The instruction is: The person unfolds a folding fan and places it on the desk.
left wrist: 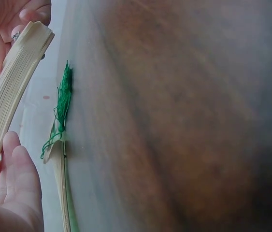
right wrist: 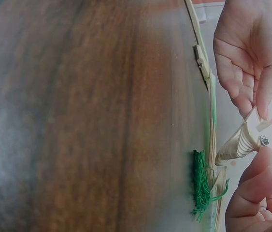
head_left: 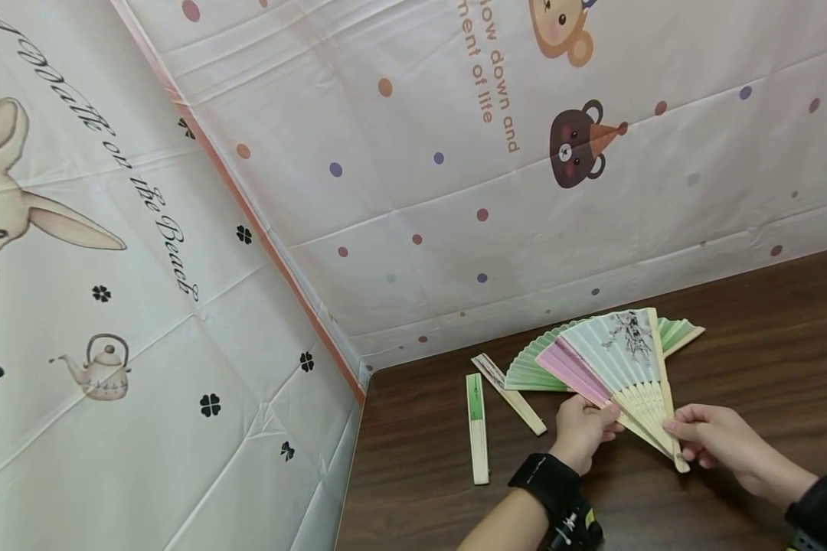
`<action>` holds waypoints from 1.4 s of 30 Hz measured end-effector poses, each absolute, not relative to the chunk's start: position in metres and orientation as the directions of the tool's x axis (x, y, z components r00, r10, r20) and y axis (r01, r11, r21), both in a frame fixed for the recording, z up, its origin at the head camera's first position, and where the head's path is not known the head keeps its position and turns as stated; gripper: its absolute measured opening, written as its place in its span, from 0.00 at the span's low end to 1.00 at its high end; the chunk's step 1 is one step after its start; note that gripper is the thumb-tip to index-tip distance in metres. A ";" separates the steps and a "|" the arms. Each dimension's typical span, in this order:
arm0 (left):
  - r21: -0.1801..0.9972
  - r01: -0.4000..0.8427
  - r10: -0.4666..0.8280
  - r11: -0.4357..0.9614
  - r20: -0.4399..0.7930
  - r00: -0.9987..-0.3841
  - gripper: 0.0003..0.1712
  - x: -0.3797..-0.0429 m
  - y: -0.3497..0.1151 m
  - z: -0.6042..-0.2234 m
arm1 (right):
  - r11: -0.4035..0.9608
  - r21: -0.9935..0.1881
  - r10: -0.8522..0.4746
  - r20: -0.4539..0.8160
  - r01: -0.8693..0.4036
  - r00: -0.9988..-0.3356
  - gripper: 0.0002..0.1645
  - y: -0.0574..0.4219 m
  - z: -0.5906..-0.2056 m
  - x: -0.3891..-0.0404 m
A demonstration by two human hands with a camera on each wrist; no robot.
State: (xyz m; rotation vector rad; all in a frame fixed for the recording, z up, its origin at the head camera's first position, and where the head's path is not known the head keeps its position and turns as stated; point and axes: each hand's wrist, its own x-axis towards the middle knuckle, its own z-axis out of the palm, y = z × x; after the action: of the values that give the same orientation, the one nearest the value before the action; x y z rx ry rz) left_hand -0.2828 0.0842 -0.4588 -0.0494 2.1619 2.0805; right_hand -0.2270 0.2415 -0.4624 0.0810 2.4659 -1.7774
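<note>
A partly spread folding fan (head_left: pixel 623 367) is pale blue with a dark branch print and has a pink section along its left side. My left hand (head_left: pixel 582 430) pinches its left edge over the wooden ribs, thumb on top. Near the pivot end, my right hand (head_left: pixel 720 444) holds the right outer stick between thumb and fingers. In the right wrist view the ribs (right wrist: pixel 239 142) bunch together at a metal rivet (right wrist: pixel 264 140) by the right thumb. Behind this fan lies a spread green fan (head_left: pixel 537 363), partly covered by it.
Two folded fans lie left of my left hand: one with a green section (head_left: pixel 477 428) and one with a dark print (head_left: pixel 510 394). A green tassel (left wrist: pixel 64 99) shows beyond the hands in the left wrist view. Printed cloth walls (head_left: pixel 420 191) border the dark wooden table (head_left: pixel 413 459).
</note>
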 end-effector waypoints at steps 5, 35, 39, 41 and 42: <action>0.992 -0.124 0.064 0.034 -0.126 -0.990 0.07 -0.283 0.085 -0.461 | 0.306 -0.945 -0.017 -0.129 0.118 -0.991 0.11 0.245 -0.463 -0.227; 0.980 -0.187 0.064 -0.063 -0.183 -0.981 0.06 -0.279 0.082 -0.461 | 0.209 -0.965 0.007 -0.161 0.159 -0.987 0.12 0.248 -0.462 -0.226; 0.979 -0.190 0.060 -0.073 -0.186 -0.981 0.05 -0.279 0.083 -0.460 | 0.198 -0.966 0.019 -0.166 0.167 -0.986 0.12 0.249 -0.462 -0.226; 0.979 -0.191 0.060 -0.074 -0.186 -0.981 0.05 -0.279 0.082 -0.460 | 0.197 -0.966 0.021 -0.168 0.169 -0.986 0.12 0.249 -0.463 -0.226; 0.979 -0.191 0.059 -0.074 -0.187 -0.980 0.06 -0.279 0.082 -0.461 | 0.195 -0.966 0.019 -0.170 0.170 -0.985 0.12 0.249 -0.463 -0.226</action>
State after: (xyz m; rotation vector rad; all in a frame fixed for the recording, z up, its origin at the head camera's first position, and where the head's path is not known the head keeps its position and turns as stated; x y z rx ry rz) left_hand -0.2793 0.0822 -0.4606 -0.1458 2.0125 2.1791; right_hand -0.2263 0.2491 -0.4629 0.1853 2.3326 -1.9122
